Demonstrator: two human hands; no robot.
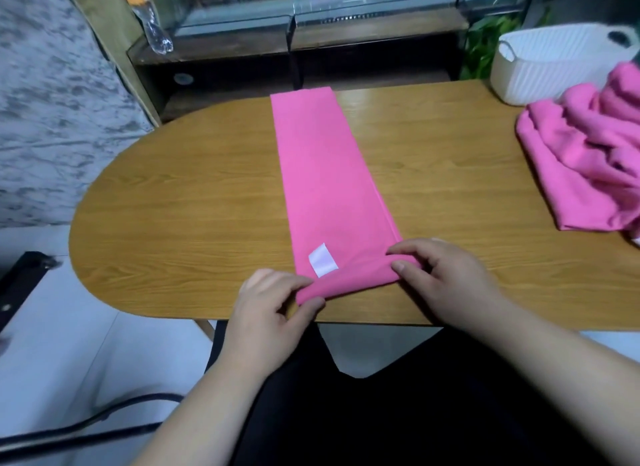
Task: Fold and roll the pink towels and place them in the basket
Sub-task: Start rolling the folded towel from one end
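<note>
Wooden table [180, 195] is holding a folded towel [329, 174], a long strip lying near to far at centre. Left hand [270, 306] is pinching the rolled near end's left corner; right hand [446, 275] is pinching its right corner. Far right, a towel pile [585, 153] is sitting beside the white basket [550, 63].

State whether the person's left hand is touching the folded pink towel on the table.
Touching. The head view shows the left hand pinching the rolled near end of the folded pink towel, with no gap between them.
</note>
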